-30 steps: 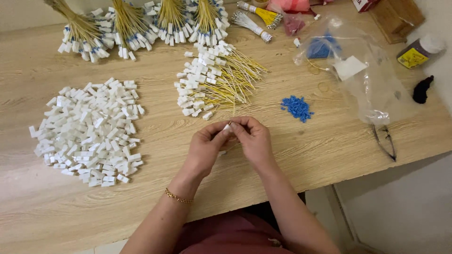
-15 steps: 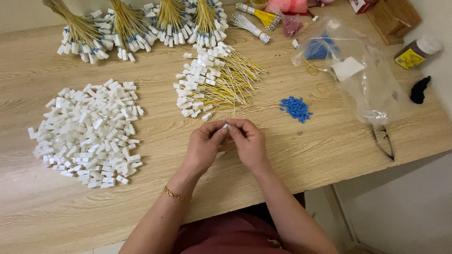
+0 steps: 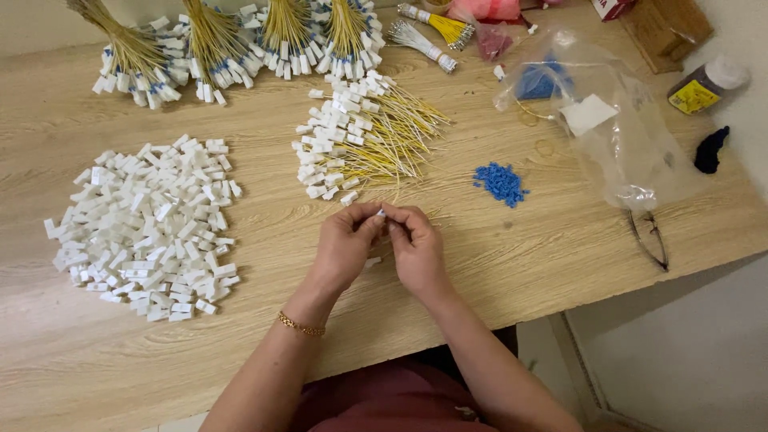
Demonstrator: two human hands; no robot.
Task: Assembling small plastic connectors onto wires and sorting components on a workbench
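My left hand (image 3: 346, 244) and my right hand (image 3: 416, 248) meet over the middle of the wooden table (image 3: 520, 264), fingertips pinched together on a small white connector (image 3: 380, 214). A second small white piece (image 3: 373, 261) lies on the table under my hands. Just beyond my fingers lies a loose pile of yellow wires with white connectors (image 3: 360, 136). To the left spreads a big heap of white connector housings (image 3: 148, 224). A little pile of blue pieces (image 3: 499, 181) sits to the right of my hands.
Bundles of yellow wires with white ends (image 3: 240, 40) line the far edge. A clear plastic bag (image 3: 616, 128) with blue parts lies at the right, with scissors (image 3: 650, 238), a small bottle (image 3: 704, 86) and a dark object (image 3: 710, 149) near the table's right edge.
My hands have stayed in the same spot, with only small finger movements on the white connector.
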